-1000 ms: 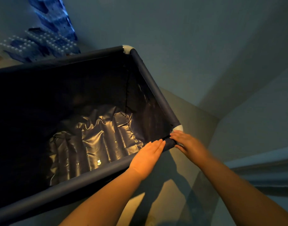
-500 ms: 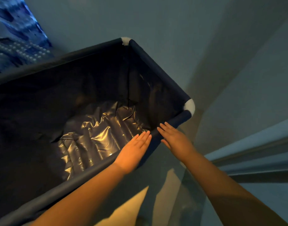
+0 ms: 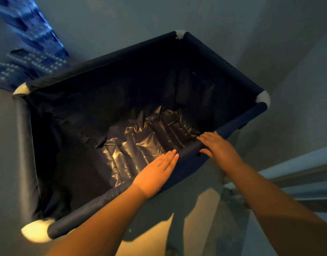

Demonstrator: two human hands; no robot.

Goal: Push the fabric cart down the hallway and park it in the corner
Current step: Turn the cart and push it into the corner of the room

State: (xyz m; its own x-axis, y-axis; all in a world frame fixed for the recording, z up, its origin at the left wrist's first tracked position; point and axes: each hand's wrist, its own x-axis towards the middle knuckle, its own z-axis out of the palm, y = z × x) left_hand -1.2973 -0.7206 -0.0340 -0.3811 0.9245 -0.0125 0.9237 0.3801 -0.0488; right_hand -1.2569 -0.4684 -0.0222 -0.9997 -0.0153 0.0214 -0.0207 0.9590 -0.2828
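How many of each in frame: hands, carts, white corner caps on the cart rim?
Hands: 2, left hand and right hand
Fabric cart: 1
White corner caps: 4
Total: 7

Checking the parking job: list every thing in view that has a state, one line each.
fabric cart: open-topped, nothing visible inside, its far corner near the wall corner
liner: crumpled on the cart's bottom
left hand: flat, fingers straight, palm on the near rail
right hand: open, resting over the near rail, not gripping
blue packs: stacked beyond the cart, blurred
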